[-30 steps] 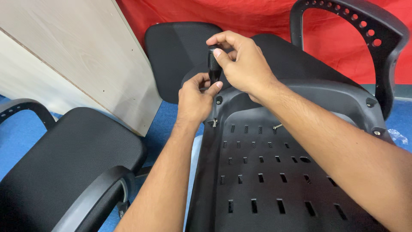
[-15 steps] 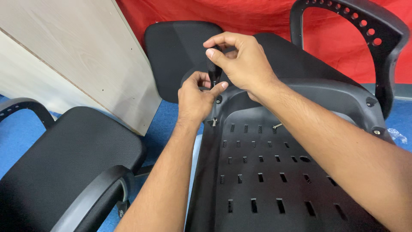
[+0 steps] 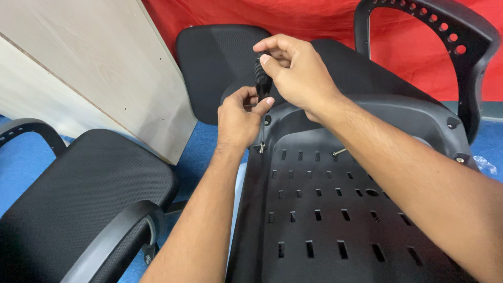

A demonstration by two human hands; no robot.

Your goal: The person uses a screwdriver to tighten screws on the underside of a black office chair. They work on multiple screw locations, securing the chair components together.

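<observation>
A: While the right hand (image 3: 296,73) is pinching the ribbed black handle of the screwdriver (image 3: 262,78) from above, the left hand (image 3: 238,118) is closing thumb and fingers around the lower handle, steadying it.

B: Long axis?

A: Standing near upright, thin metal shaft dropping straight below both hands to a small silver screw (image 3: 261,148) at the far left corner of the chair seat underside (image 3: 325,220). Left hand is sitting nearer the screw.

B: Materials?

A: Seat underside is hard, matte black plastic with rows of small slots. A second screw (image 3: 338,152) is lying loose near its far edge. Beside it, a mesh-fabric chair (image 3: 78,199) on blue floor.
</observation>
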